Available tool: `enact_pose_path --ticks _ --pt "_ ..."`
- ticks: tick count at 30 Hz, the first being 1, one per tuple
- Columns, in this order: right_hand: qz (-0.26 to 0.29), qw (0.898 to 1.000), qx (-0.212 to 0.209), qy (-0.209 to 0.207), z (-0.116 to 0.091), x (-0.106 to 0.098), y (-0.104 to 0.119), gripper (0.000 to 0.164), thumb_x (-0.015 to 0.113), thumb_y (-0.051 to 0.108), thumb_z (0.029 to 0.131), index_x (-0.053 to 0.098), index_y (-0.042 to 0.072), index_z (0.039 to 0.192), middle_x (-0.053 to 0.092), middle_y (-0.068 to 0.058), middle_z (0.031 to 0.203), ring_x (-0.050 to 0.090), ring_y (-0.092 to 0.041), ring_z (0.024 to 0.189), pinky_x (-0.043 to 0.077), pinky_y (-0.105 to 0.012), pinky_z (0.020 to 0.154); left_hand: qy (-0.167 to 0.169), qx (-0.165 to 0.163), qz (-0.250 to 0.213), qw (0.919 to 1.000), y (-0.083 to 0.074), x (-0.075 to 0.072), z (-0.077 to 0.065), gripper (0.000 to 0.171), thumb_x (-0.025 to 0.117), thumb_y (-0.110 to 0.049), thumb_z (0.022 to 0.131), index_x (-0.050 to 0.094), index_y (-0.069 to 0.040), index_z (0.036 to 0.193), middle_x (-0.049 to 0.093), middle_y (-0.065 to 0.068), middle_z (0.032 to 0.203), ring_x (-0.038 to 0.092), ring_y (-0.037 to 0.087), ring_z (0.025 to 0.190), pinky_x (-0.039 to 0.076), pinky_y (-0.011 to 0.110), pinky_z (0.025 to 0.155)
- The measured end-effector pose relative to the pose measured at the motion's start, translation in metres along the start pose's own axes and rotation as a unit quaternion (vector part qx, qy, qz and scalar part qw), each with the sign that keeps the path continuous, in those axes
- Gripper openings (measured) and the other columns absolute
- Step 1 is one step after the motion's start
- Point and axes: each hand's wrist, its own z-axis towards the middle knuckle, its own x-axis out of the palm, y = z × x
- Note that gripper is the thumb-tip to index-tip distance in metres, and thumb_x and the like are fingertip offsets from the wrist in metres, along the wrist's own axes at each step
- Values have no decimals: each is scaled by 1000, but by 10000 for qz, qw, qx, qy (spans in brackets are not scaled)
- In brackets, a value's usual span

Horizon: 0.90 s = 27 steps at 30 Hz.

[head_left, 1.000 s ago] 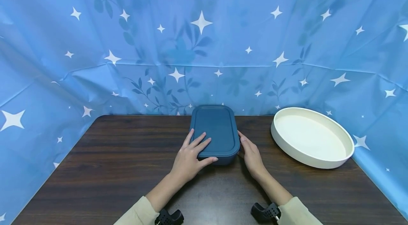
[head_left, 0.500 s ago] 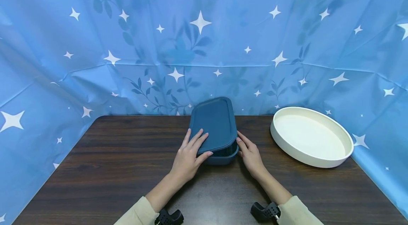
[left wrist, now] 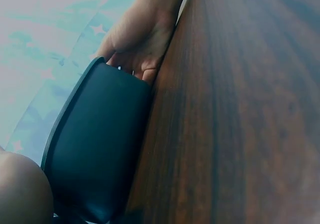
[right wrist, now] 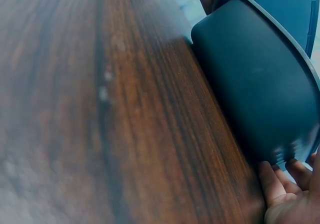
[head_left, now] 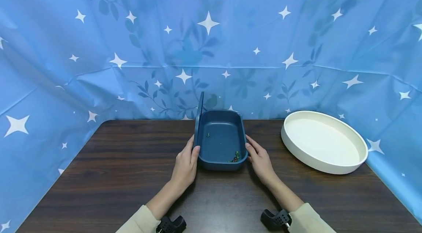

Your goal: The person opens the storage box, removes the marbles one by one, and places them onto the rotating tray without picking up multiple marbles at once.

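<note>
A dark blue food container point(head_left: 222, 135) sits uncovered at the table's far middle. Inside its front right corner lie several tiny green and reddish bits point(head_left: 235, 156), with one small green bit point(head_left: 208, 135) toward the back left. My left hand point(head_left: 184, 165) pinches the container's lid point(head_left: 198, 123), which stands edge-up along the left rim; in the right wrist view the broad face of the lid point(right wrist: 287, 11) shows. My right hand point(head_left: 261, 161) holds the container's right side, thumb at the rim and fingers low against the outer wall point(right wrist: 270, 78).
A large round cream tray point(head_left: 321, 141) with a low wall lies to the right, near the table's right edge. Behind the dark wooden table point(head_left: 132, 152) hangs a blue curtain point(head_left: 211, 53) with white stars. Black bands point(head_left: 171, 224) sit on both wrists.
The lid, first flat on the container, was lifted off at the front and swung up to the left, baring the inside. My left hand moved left with it; the right stayed in place.
</note>
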Motion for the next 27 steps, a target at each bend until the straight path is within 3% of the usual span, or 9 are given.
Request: enact_pose_path --ticks 9,15,18,27 --pt "-27 10000 -39 49 -1 0 -1 52 41 40 109 39 18 156 42 -13 160 48 -33 142 50 -52 106 170 -162 -179 9996 0 -6 -7 51 48 -33 108 40 -14 155 58 11 147 59 25 132 51 48 104" --pt "-29 10000 6 31 0 -1 -2 52 41 41 109 39 19 156 40 -13 161 46 -34 143 47 -54 108 201 -461 -200 9985 -2 -7 -9 47 53 -24 105 42 -4 147 66 20 134 66 28 121 55 49 98" --pt "-37 10000 8 27 0 -1 -2 52 40 41 109 39 19 156 40 -14 161 47 -35 143 48 -54 108 205 -669 -336 9970 -3 -7 -10 50 55 -20 103 40 -2 147 64 22 135 65 29 123 54 50 99" --pt "-67 10000 -39 16 0 -2 -2 52 40 41 109 39 17 156 42 -14 159 47 -35 142 49 -54 106 158 -937 -1047 9900 1 -6 -9 65 61 -30 101 31 -14 156 56 15 148 57 31 134 47 55 108"
